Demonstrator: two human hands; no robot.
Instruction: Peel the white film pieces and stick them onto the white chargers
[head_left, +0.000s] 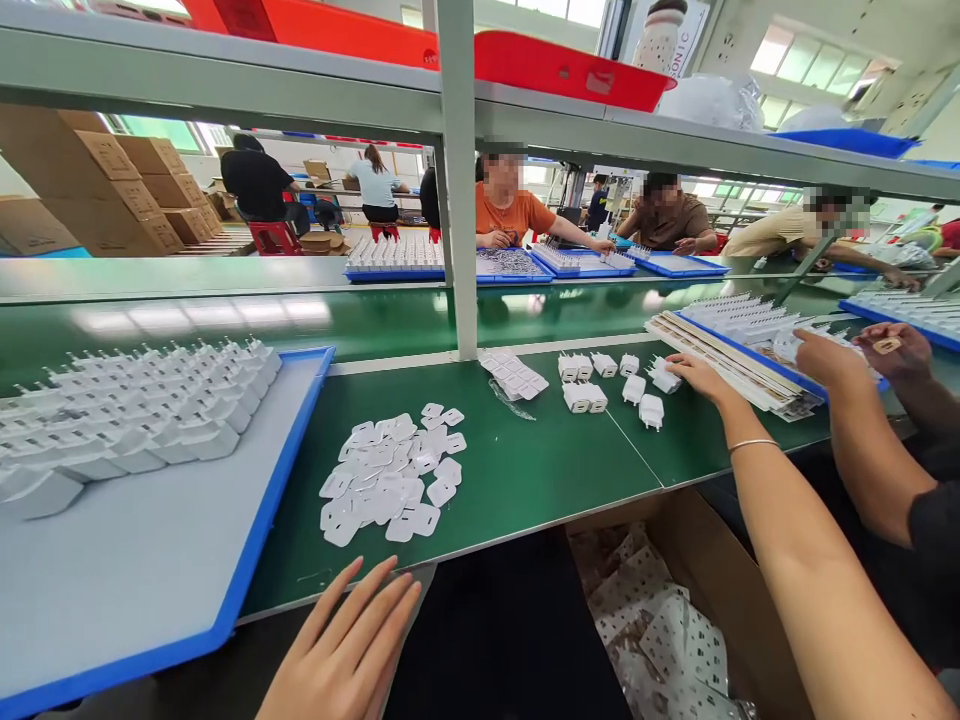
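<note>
My right hand [701, 378] reaches out over the green table, its fingertips closed on a white plug charger [661, 374]. Several more white plug chargers [583, 397] stand in a loose group to its left, some with pins showing. My left hand [345, 640] is open at the table's front edge, fingers stretched out and holding nothing. Just beyond it lies a loose pile of thin white plates [382, 480] with small slots. A white sheet of square pieces [514, 374] rests between the pile and the chargers.
On the left, a blue-rimmed tray [285, 440] holds rows of white chargers. A post [457, 180] rises behind the table to a shelf. At right, a co-worker's hands [832, 355] work over another tray. Below the edge is a carton [712, 560] with used sheets.
</note>
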